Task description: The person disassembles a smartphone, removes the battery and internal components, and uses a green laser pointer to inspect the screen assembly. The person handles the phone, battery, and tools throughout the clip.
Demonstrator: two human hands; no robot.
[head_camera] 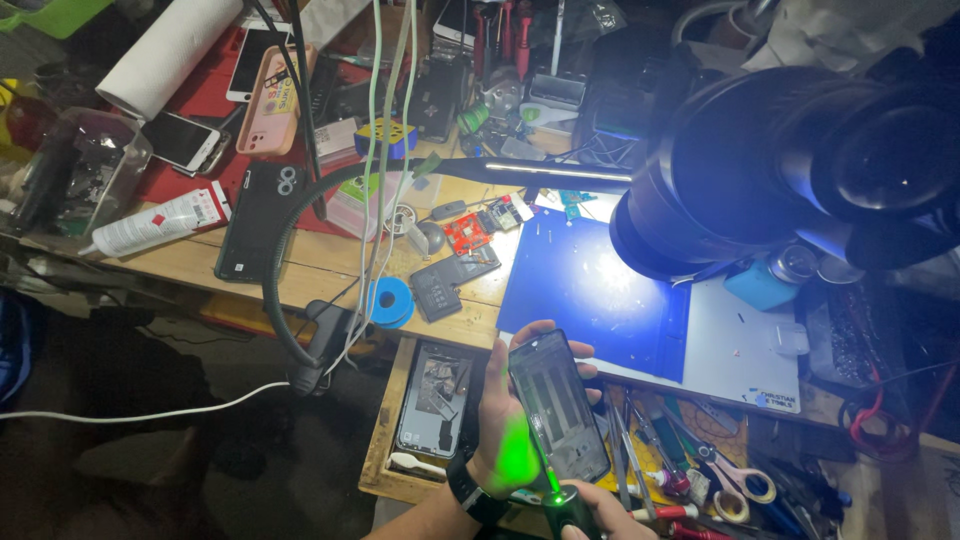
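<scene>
Blue mat (590,290) is my landmark. Just below its near edge, over the open drawer (385,440), my left hand (505,410) cradles the phone (558,405): fingers wrapped round both long edges, thumb side left. Phone is dark, glossy, tilted, screen up with pale streak reflections. My right hand (600,522) sits below it, closed on a small light tool (565,500) throwing green glow across my left palm and the phone's lower end. Far left of the mat: white tube (155,222) with red label, lying flat. Left of mat: blue tape roll (388,300). At the mat's top-left corner: small red circuit board (467,232).
</scene>
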